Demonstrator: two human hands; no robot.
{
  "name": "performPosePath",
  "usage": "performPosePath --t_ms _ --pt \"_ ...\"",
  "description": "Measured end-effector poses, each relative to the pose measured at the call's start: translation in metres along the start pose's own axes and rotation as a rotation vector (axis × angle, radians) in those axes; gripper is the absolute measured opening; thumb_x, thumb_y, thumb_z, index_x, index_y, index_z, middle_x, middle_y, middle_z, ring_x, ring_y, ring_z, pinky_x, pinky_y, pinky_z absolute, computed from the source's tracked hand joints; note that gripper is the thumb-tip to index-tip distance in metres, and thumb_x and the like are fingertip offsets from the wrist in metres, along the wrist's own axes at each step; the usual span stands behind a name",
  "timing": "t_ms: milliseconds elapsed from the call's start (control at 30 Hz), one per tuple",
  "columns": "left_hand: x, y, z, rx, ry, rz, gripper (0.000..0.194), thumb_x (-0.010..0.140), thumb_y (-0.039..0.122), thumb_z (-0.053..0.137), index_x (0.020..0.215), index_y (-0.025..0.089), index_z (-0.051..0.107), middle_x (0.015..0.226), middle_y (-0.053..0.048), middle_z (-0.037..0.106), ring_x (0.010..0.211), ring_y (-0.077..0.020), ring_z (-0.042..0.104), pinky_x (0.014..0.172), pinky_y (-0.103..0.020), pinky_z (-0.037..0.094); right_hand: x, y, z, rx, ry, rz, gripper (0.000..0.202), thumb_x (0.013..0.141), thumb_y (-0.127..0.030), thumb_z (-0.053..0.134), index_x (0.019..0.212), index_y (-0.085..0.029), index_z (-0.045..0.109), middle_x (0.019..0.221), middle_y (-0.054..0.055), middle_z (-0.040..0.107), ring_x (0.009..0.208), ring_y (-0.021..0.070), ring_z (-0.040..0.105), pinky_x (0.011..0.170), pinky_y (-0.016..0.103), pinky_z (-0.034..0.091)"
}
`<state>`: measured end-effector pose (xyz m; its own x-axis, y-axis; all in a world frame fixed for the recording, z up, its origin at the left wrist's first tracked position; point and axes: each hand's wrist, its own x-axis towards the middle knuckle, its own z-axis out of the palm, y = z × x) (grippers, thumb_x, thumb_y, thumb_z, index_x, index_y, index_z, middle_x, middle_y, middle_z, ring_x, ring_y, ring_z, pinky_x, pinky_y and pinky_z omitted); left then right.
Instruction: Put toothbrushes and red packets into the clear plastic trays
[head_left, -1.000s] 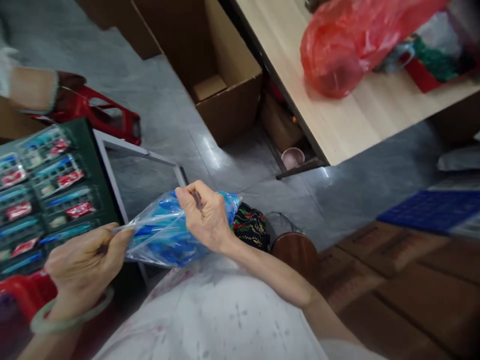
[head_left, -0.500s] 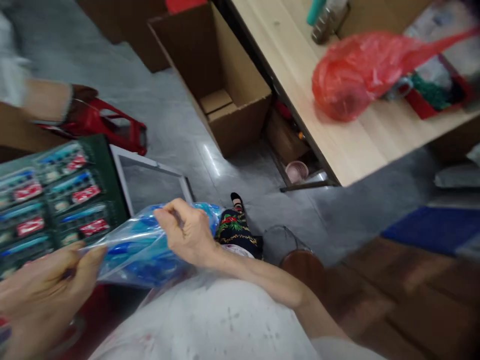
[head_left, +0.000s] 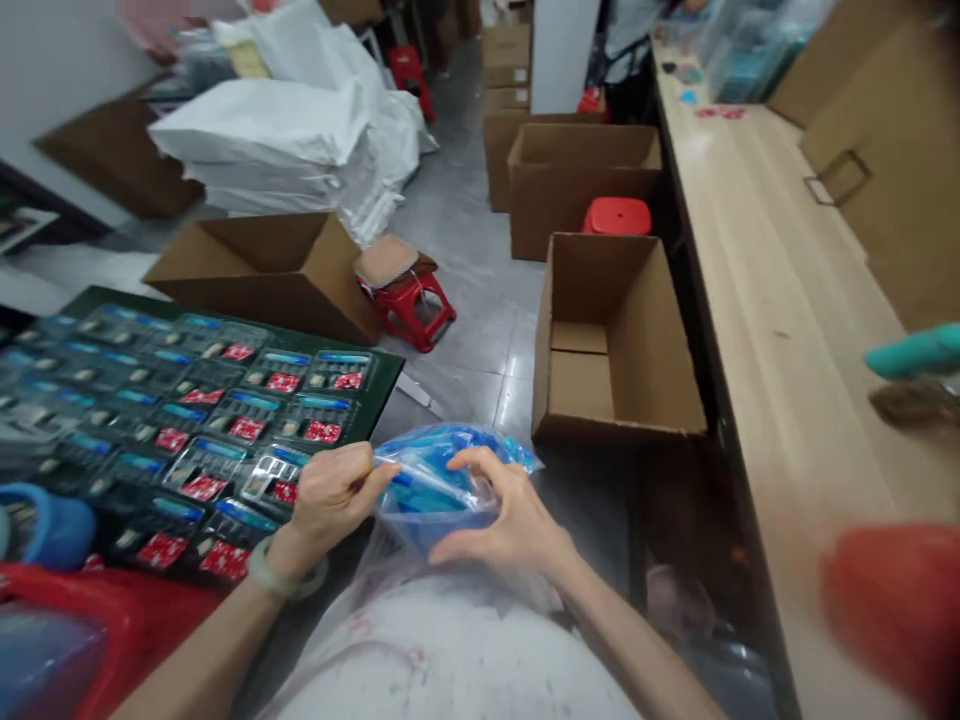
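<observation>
**Head view: both hands on a clear bag of blue pieces, held over the lap**

Head camera looks down at a clear plastic bag filled with blue plastic pieces (head_left: 439, 480), held in the air just above the person's lap, beside the near right corner of the green tabletop (head_left: 375, 375).

The main risk, as I judge it, is the bag slipping or spilling. Its film looks thin and slick, and the left hand grips only an edge of it; if that pinch loosens while the bag's weight hangs from it, the mouth could sag and the blue pieces could drop onto the grey tiled floor (head_left: 480, 330) or into the gap beside the open brown cardboard box (head_left: 611, 340). A sharp tug between the two hands could also stretch or tear the film.

The left hand (head_left: 330, 495), with a pale green bangle (head_left: 281, 580) on its wrist, has its fingers (head_left: 371, 480) closed together, pinching the bag's left edge between thumb and forefinger. The right hand (head_left: 502, 520) has its fingers (head_left: 480, 462) curled but spread, cupped over the bag's top and right side, touching the film rather than clamping it.

Rows of small packaged items with red labels (head_left: 225, 420) cover the tabletop to the left. A red plastic stool (head_left: 405, 295) stands on the floor beyond, and a long pale wooden counter (head_left: 757, 300) runs along the right.
</observation>
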<state>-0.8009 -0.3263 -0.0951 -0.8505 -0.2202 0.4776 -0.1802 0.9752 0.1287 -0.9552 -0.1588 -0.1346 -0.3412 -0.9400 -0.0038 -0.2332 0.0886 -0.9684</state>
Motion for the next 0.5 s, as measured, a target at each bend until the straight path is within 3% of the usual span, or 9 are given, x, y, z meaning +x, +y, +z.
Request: performPosePath --t_ms 100,233,400,500 --pt "0.044 -0.015 0.01 -0.017 0.043 -0.039 0.042 0.087 0.02 0.055 0.048 0.016 0.039 0.046 0.005 0.034 0.043 -0.0068 0.034 0.047 -0.022 0.027 0.043 0.005 -0.025 -0.12 -0.036 -0.14 0.075 0.056 -0.053 0.08 0.12 -0.025 0.054 0.097 0.003 0.066 0.083 0.0198 0.063 0.078 0.033 0.049" --pt "0.086 -0.05 0.031 -0.097 0.048 -0.087 0.044 0.089 0.023 0.053 0.049 0.017 0.037 0.046 0.005 0.032 0.045 -0.0076 0.032 0.048 -0.024 0.026 0.1 0.019 -0.032 -0.157 0.079 -0.104 0.048 0.075 -0.044 0.069 0.115 -0.019 0.059 0.075 0.001 0.067 0.062 0.0166 0.063 0.064 0.027 0.051" --pt "0.119 -0.118 0.064 -0.201 0.056 -0.155 0.047 0.091 0.028 0.049 0.048 0.017 0.033 0.047 0.004 0.032 0.045 -0.0082 0.031 0.049 -0.026 0.025 0.18 0.036 -0.031 -0.096 0.085 0.011 0.04 0.078 -0.043 0.065 0.111 -0.021 0.062 0.085 0.003 0.07 0.068 0.0173 0.066 0.065 0.026 0.055" --pt "0.144 -0.169 0.076 -0.221 0.064 -0.153 0.05 0.093 0.037 0.043 0.048 0.017 0.034 0.045 0.003 0.034 0.045 -0.0086 0.034 0.048 -0.026 0.026 0.238 0.036 -0.029 -0.052 0.096 0.095 0.052 0.074 -0.044 0.068 0.118 -0.02 0.057 0.099 0.007 0.07 0.083 0.0208 0.069 0.072 0.027 0.057"
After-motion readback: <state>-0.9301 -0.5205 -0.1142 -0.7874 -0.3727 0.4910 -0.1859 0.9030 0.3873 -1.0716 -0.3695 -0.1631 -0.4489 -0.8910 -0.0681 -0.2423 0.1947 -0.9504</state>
